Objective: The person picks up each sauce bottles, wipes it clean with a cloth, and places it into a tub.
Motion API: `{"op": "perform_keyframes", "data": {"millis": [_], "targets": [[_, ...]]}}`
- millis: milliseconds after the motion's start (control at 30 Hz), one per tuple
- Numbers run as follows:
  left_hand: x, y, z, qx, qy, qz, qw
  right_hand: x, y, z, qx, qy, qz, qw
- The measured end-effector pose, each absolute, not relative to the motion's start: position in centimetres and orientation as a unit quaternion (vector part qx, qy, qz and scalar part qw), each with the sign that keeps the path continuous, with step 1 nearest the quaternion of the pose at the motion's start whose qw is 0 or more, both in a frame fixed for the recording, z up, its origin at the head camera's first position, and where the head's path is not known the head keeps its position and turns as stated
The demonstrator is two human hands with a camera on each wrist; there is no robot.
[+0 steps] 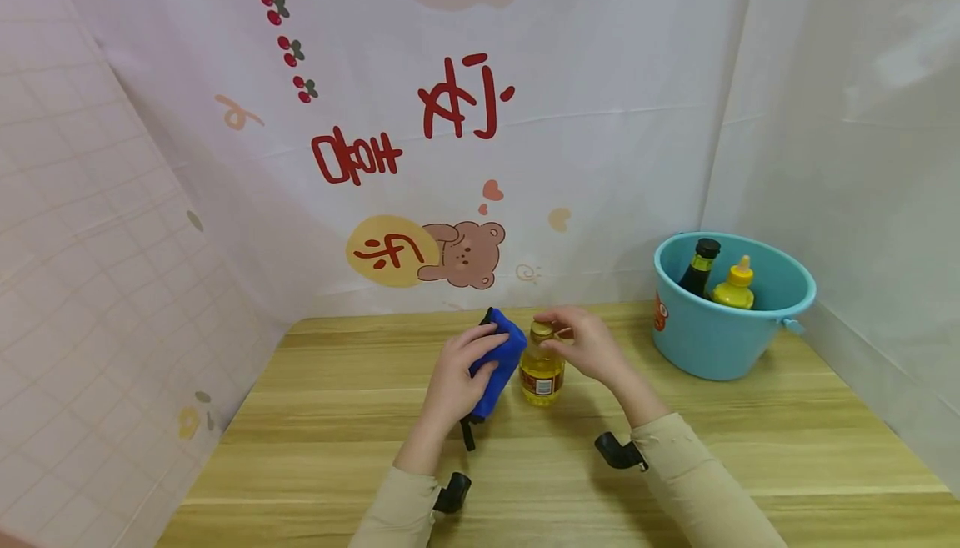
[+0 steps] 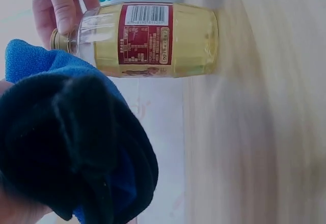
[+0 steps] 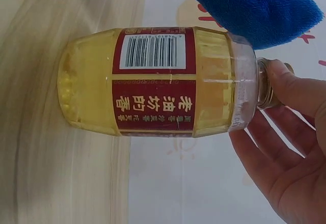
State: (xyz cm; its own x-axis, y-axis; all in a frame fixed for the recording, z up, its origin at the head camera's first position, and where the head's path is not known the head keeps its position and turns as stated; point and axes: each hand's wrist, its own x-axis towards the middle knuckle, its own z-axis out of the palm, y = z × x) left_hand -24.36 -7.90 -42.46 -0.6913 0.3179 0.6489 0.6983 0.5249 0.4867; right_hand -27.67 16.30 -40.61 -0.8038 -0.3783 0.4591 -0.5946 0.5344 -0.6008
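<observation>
My left hand [image 1: 454,371] grips a blue fuzzy cloth [image 1: 504,364] with black edging and a black strap at its lower end. Just right of the cloth, a small bottle of yellow cooking oil [image 1: 542,385] stands upright on the wooden table. My right hand [image 1: 591,349] pinches its gold cap [image 2: 60,41] between thumb and fingers. A dark red label [image 3: 155,81] with a barcode wraps the bottle's middle. In the right wrist view the cloth [image 3: 260,10] hangs close beside the bottle's shoulder.
On the right of the wooden table [image 1: 337,448] stands a light blue bucket [image 1: 712,348]. Inside it are a dark bottle with a black cap [image 1: 701,267] and a yellow squeeze bottle [image 1: 735,288]. A white printed sheet [image 1: 615,156] hangs behind the table.
</observation>
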Motion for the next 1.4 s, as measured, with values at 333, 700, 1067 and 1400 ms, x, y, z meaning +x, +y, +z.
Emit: {"op": "perform_keyframes", "data": {"millis": [333, 700, 1067, 1400], "targets": [[-25.3, -7.7, -41.9, -0.368, -0.840, -0.316, 0.243, -27.7, 16.1, -40.6, 0.305, -0.855, 0.399, 0.127], [-25.8, -7.8, -40.4, -0.405, -0.864, -0.245, 0.171, -27.4, 16.1, -40.4, 0.302, -0.857, 0.395, 0.133], [-25.4, -8.5, -40.9, -0.397, -0.875, -0.230, 0.154, -27.3, 16.0, -40.4, 0.298, -0.859, 0.395, 0.130], [-25.3, -8.9, -42.0, -0.395, -0.868, -0.251, 0.168, -27.3, 15.9, -40.3, 0.298, -0.860, 0.393, 0.129]]}}
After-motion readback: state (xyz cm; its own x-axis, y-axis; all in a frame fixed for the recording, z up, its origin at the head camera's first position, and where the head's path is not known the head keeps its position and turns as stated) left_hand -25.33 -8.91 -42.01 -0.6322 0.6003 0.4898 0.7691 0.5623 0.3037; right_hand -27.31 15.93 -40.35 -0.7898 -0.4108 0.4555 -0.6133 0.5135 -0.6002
